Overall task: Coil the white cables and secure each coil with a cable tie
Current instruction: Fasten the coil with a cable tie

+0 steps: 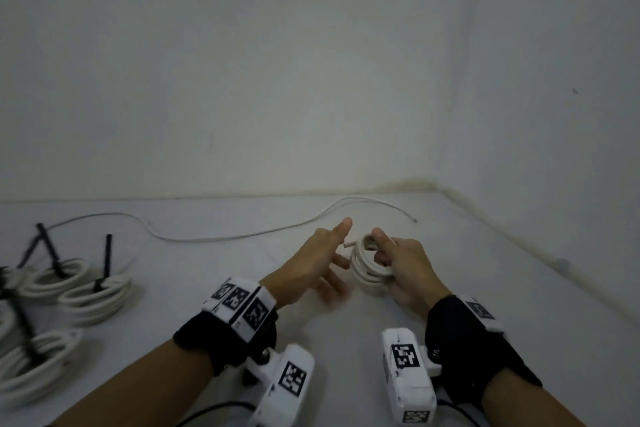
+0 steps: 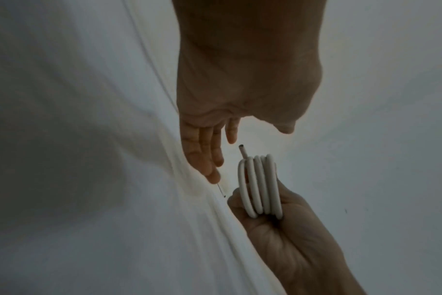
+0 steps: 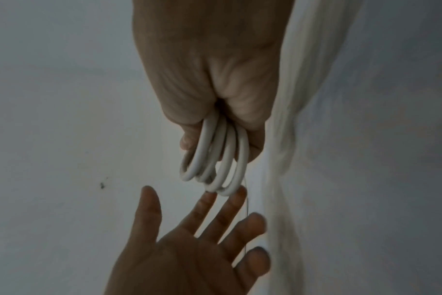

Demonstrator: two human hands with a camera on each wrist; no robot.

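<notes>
My right hand (image 1: 391, 260) grips a small coil of white cable (image 1: 367, 262) with several loops, held upright above the white table. One cut end (image 1: 348, 243) of that cable sticks out to the left. The same coil (image 2: 260, 185) shows in the left wrist view, and the coil (image 3: 215, 159) hangs from my curled fingers in the right wrist view. My left hand (image 1: 325, 260) is beside the coil with straight, spread fingers (image 3: 209, 219) and holds nothing. No cable tie is on this coil.
A loose white cable (image 1: 214, 237) snakes along the table's back edge by the wall. At the left lie several coiled white cables (image 1: 97, 295) bound with black cable ties (image 1: 107, 260). Walls meet in a corner at the right.
</notes>
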